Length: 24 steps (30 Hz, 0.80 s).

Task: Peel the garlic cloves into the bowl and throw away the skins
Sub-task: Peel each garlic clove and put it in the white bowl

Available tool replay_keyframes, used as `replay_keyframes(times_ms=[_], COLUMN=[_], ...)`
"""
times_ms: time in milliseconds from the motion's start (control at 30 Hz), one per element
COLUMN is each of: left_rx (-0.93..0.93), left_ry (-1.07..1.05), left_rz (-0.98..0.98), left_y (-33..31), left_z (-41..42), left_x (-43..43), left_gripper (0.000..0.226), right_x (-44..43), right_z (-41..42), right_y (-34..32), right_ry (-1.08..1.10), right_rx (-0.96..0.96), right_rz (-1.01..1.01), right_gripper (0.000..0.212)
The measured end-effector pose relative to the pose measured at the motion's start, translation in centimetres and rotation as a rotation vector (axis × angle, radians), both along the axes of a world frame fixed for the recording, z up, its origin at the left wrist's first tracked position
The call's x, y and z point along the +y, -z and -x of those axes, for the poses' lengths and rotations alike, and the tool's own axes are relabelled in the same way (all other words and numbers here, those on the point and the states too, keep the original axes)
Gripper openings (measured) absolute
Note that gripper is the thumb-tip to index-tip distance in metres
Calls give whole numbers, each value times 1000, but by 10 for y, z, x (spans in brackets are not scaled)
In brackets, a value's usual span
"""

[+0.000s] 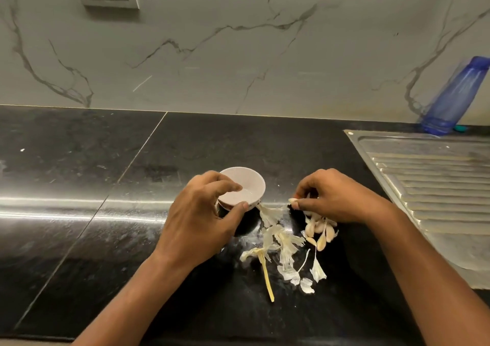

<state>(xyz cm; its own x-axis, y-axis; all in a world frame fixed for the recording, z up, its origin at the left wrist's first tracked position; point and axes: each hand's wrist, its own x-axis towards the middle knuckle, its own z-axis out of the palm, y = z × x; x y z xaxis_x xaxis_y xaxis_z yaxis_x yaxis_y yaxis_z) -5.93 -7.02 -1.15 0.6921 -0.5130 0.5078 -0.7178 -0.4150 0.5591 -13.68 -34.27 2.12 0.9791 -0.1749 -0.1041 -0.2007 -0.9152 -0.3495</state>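
On the dark worktop [79, 160], the left hand [204, 221] held the white bowl [254, 184] by its near rim, thumb against the wall and fingers curled over the edge. Just beside it, the right hand [336, 200] pinched one garlic clove [293, 200] at its fingertips, above the heap of cloves [318, 230]. Loose skins [281, 239] lay right up against the bowl. Trouble seemed likeliest there: a careless sweep could flick skins into the bowl, the one-sided grip could tip it, or the small clove could slip and skid away.
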Motion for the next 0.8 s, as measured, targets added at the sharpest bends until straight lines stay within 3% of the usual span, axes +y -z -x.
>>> replay_keyframes(times_ms=[200, 333, 567, 800], left_rx=[70, 244, 304, 517], left_ry=[119, 224, 310, 329], left_rz=[149, 183, 145, 163], left_y=[-30, -36, -31, -33], left_z=[-22, -44, -58, -62], left_x=[-42, -67, -68, -62], left_gripper=[10, 10, 12, 12], right_x=[-5, 1, 4, 11], right_z=[-16, -24, -27, -26], right_y=[-9, 1, 13, 14], right_ry=[-74, -116, -102, -151], right_rx=[-261, -370, -437, -491], right_rz=[-610, -813, -815, -740], right_gripper=[21, 23, 25, 28])
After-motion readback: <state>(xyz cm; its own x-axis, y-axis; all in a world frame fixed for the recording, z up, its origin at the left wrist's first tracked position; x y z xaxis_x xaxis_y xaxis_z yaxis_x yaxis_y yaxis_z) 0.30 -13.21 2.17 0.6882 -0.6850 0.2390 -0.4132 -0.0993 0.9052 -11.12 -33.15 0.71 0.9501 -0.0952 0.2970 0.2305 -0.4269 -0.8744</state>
